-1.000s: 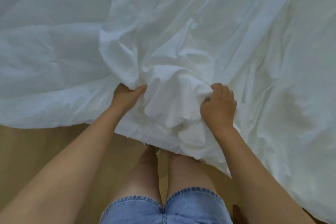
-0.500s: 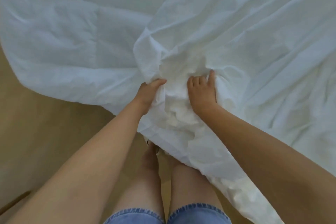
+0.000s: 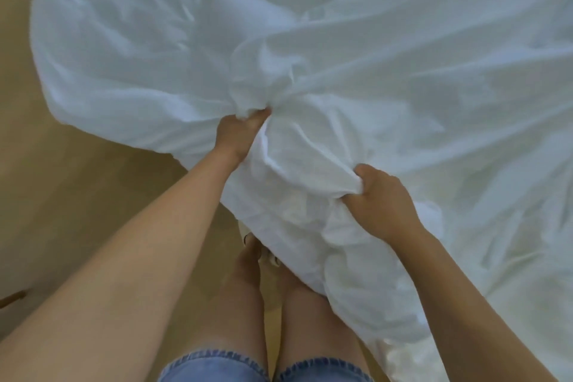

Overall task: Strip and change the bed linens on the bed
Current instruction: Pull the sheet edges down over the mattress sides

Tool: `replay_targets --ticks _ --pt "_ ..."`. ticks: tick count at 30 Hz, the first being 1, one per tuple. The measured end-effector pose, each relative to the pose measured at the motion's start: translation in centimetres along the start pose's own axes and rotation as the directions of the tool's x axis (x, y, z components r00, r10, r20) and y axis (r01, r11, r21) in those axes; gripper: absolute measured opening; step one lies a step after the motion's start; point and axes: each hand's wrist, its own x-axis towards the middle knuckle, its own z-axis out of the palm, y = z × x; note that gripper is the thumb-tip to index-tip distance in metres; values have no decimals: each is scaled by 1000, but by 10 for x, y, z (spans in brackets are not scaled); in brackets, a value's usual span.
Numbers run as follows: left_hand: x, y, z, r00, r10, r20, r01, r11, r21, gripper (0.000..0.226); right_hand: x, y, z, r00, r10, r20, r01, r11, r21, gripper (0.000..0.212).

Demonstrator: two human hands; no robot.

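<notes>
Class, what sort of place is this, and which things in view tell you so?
Probably a bedroom: a large white bed sheet lies spread and rumpled, gripped by the left hand and right hand, with tan floor beside it.

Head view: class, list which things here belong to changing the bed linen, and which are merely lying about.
Part of the job:
white bed linen, bunched up
left hand, gripping a fold of it
right hand, gripping another fold

Merely about:
tan floor
denim shorts
bare legs
</notes>
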Motion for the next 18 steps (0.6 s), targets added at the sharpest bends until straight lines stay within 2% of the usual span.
replay_targets --ticks 3,4,6,7,8,9,10,11,12,14,16,18 --pt "-14 -8 12 992 -51 117 47 998 38 15 5 -14 19 999 19 48 -3 948 -318 47" --pt "-17 -12 14 976 -93 194 96 995 -2 25 8 -21 26 1000 -5 19 12 919 -395 61" --pt "-22 -24 10 914 -195 356 284 934 -218 46 19 -37 39 992 -101 -81 54 889 -456 83" --pt "-24 -31 7 874 -229 428 399 842 -364 56 28 -44 47 982 -149 -114 79 878 -472 90" --pt "-26 -38 4 840 -250 482 498 707 -502 63 37 -51 54 982 -159 -105 85 858 -506 93" --pt "-28 -45 3 811 -253 527 564 578 -590 62 45 -55 60 990 -130 -63 73 828 -556 93" --pt "-29 -52 6 799 -237 552 585 515 -626 51 54 -56 66 996 -86 -12 61 785 -616 89" --pt "-28 -59 12 799 -232 555 578 552 -601 38 62 -54 70 998 -57 28 61 742 -667 79" --pt "-29 -62 20 812 -254 525 538 677 -503 30 69 -49 72 997 -50 50 71 711 -699 67" --pt "-32 -60 36 867 -242 435 343 924 -169 25 80 -35 72 995 -81 65 103 709 -698 42" --pt "-31 -62 49 909 -149 388 113 987 113 17 87 -25 66 992 -120 31 114 787 -606 27" --pt "-32 -65 54 959 -52 280 -20 968 251 17 87 -21 56 984 -178 -26 139 844 -518 18"
